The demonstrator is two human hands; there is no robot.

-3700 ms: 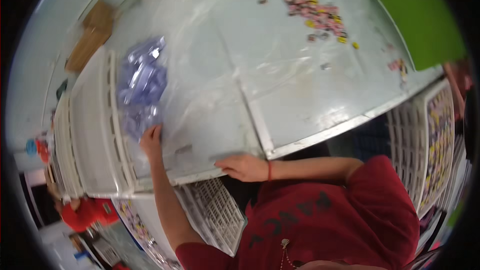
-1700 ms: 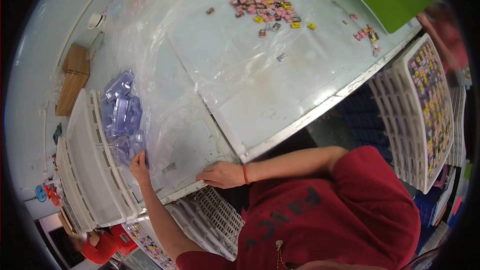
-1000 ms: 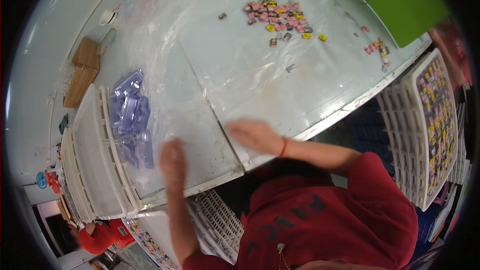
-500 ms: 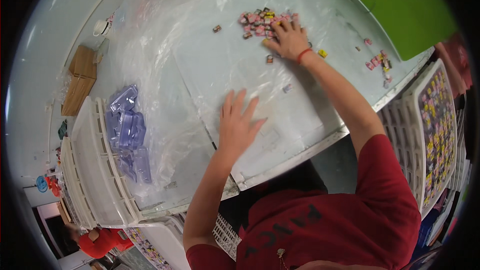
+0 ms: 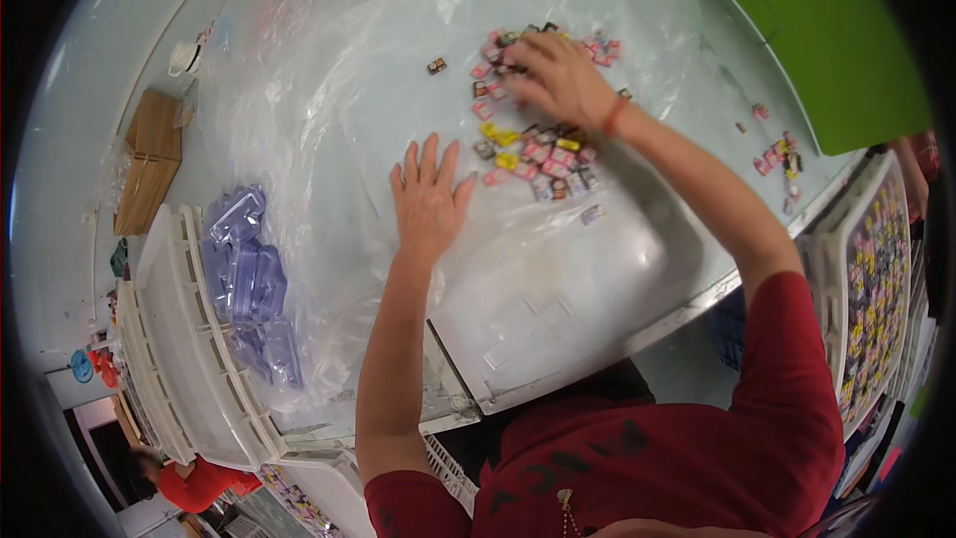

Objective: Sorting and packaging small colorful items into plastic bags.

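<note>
Small pink, yellow, black and pale pieces lie in a loose heap on the clear plastic sheet over the table; their exact kind is too small to tell. My right hand, with a red cord at the wrist, reaches over the far part of the heap, fingers apart and slightly blurred. It covers some pieces, and no grip on any shows. To the left of the heap, my left hand rests on the sheet with fingers spread and nothing held. A single dark piece lies apart at the far left of the heap.
Clear bluish plastic packs are piled on the left, beside white trays. A wooden box stands behind them. More pieces lie at right, near a green board. Stacked trays of pieces stand at the right edge.
Part of the heap now lies nearer to me, between my hands. My right hand has moved slightly left across the far part; my left hand has moved forward and left.
</note>
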